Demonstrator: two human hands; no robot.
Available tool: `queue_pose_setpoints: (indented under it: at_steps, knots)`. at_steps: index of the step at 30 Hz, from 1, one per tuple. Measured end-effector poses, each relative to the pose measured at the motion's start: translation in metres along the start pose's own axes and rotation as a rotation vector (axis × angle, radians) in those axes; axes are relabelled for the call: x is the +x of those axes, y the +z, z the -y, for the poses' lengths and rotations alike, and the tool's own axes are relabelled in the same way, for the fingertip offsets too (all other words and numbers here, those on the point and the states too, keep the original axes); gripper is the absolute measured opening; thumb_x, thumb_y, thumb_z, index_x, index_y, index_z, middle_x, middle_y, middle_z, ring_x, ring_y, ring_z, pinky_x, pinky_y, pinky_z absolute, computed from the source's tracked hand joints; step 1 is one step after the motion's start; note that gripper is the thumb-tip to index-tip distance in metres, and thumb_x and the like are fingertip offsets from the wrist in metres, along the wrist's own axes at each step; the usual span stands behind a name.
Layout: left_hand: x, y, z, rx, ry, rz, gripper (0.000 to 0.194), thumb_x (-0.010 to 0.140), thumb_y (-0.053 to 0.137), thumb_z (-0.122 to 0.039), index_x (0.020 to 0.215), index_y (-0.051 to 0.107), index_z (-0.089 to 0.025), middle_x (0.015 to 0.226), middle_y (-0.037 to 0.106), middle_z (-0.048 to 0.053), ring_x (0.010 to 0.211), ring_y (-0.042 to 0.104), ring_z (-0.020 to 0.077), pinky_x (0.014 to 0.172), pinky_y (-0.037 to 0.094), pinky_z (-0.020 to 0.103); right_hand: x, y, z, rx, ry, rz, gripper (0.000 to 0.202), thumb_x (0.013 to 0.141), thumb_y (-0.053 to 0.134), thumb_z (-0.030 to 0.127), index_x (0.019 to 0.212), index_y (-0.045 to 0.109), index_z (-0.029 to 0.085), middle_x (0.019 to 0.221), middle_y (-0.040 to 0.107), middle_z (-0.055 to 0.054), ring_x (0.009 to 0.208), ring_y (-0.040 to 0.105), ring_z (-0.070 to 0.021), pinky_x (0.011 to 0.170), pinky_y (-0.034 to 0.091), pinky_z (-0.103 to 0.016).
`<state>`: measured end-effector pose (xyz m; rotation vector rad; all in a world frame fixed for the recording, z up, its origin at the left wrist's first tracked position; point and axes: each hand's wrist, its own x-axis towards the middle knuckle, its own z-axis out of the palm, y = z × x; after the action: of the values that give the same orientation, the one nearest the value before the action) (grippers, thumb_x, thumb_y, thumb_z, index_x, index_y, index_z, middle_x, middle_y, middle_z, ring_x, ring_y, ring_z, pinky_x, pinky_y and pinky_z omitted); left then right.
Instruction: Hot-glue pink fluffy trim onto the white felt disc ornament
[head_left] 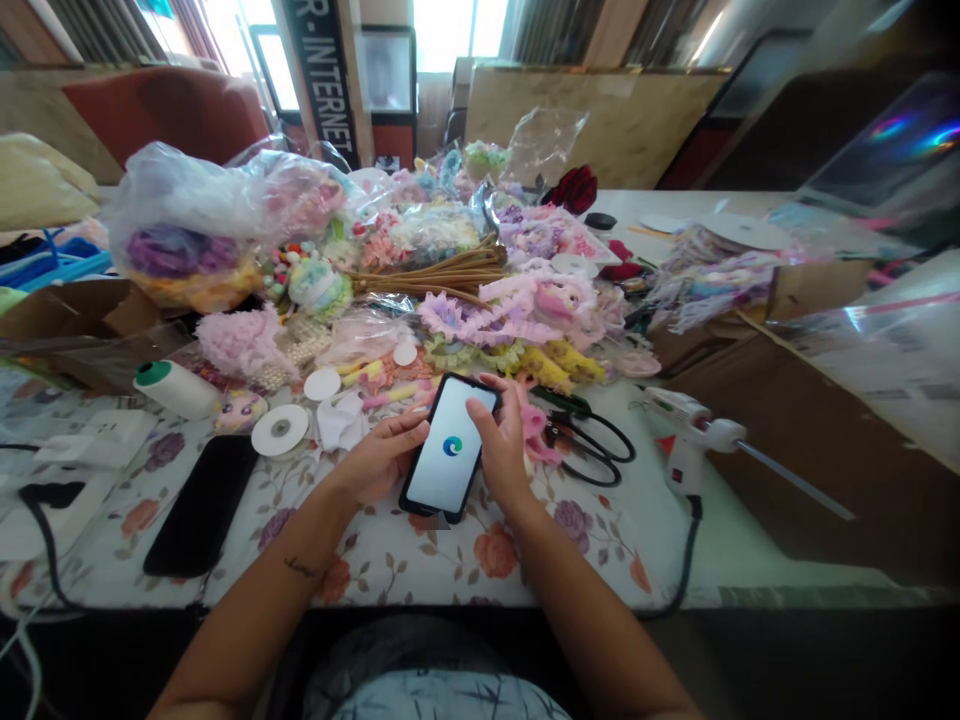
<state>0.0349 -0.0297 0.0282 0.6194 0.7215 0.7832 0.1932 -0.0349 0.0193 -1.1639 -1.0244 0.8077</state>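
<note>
A smartphone (450,470) with a lit white screen and a blue-green swirl logo is held tilted above the flowered tablecloth. My left hand (381,455) grips its left edge, the thumb lying along the side. Around the right edge curls my right hand (504,440), its thumb over the upper part of the screen. Just right of that hand lie black-handled scissors (600,445), beside a pink piece (534,430). A second phone (201,505), its screen dark, rests flat to the left. White ribbon spools (280,430) sit between the two phones.
Craft supplies fill the table's back: plastic bags (187,190), brown stems (435,275), lilac frilly trim (487,315). At right a glue gun (682,440) stands by a cardboard box (810,450), its cord running to the table edge. A power strip (82,480) and thread cone (176,388) are left.
</note>
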Motion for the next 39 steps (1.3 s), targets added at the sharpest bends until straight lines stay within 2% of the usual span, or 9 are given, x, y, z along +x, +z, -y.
queue_pose_setpoints:
  at_steps: [5,11,17,22,27,34,39]
  knots:
    - [-0.0016,-0.0018,-0.0033,-0.023,0.008,-0.031,0.034,0.072,0.082,-0.029,0.102,0.074,-0.017,0.092,0.077,0.007,0.077,0.071,0.0173,0.070,0.056,0.026,-0.0014,0.0022,0.0002,0.123,0.079,0.043,0.039,0.077,0.066,0.039,0.111,0.055,0.022,0.095,0.065,-0.004,0.089,0.062,-0.0218,0.076,0.051,-0.034]
    - [-0.0001,-0.0020,-0.0054,-0.060,0.058,-0.040,0.026,0.073,0.081,-0.028,0.094,0.074,-0.014,0.088,0.077,0.007,0.076,0.070,0.0173,0.069,0.054,0.025,-0.0015,0.0012,0.0017,0.174,0.183,0.077,0.031,0.075,0.064,0.037,0.102,0.063,0.021,0.095,0.070,-0.003,0.086,0.064,-0.0223,0.075,0.051,-0.034]
    - [0.0018,-0.0030,-0.0050,-0.050,0.079,-0.031,0.030,0.077,0.078,-0.025,0.104,0.071,-0.015,0.090,0.076,0.006,0.078,0.071,0.0168,0.073,0.054,0.025,-0.0007,-0.0009,-0.0014,0.170,0.260,0.082,0.025,0.075,0.061,0.034,0.095,0.065,0.020,0.086,0.070,-0.002,0.076,0.063,-0.0206,0.063,0.049,-0.030]
    - [0.0016,-0.0040,-0.0029,-0.048,0.059,-0.009,0.030,0.079,0.076,-0.026,0.105,0.072,-0.014,0.096,0.077,0.009,0.082,0.071,0.0185,0.075,0.054,0.027,-0.0007,-0.0013,-0.0006,0.190,0.264,0.092,0.022,0.074,0.061,0.035,0.090,0.065,0.020,0.084,0.068,-0.001,0.070,0.059,-0.0179,0.059,0.046,-0.027]
    - [0.0026,-0.0051,-0.0004,-0.064,0.044,0.015,0.030,0.079,0.075,-0.025,0.107,0.072,-0.015,0.098,0.077,0.010,0.082,0.072,0.0191,0.077,0.054,0.027,-0.0009,-0.0021,-0.0012,0.185,0.271,0.083,0.018,0.074,0.063,0.036,0.081,0.062,0.020,0.074,0.064,0.001,0.064,0.056,-0.0158,0.056,0.044,-0.026]
    - [0.0034,-0.0051,0.0001,-0.056,0.052,-0.030,0.033,0.075,0.079,-0.024,0.106,0.072,-0.014,0.092,0.076,0.008,0.080,0.072,0.0184,0.073,0.054,0.025,-0.0010,-0.0024,-0.0011,0.168,0.255,0.093,0.021,0.074,0.062,0.038,0.084,0.062,0.020,0.081,0.068,-0.001,0.074,0.061,-0.0194,0.061,0.045,-0.027]
    - [0.0031,-0.0039,0.0001,-0.057,0.041,-0.030,0.032,0.074,0.079,-0.024,0.104,0.072,-0.014,0.091,0.076,0.008,0.080,0.072,0.0182,0.072,0.054,0.025,-0.0015,-0.0027,-0.0004,0.159,0.237,0.093,0.020,0.075,0.063,0.038,0.082,0.063,0.020,0.078,0.068,0.000,0.072,0.061,-0.0181,0.063,0.047,-0.028]
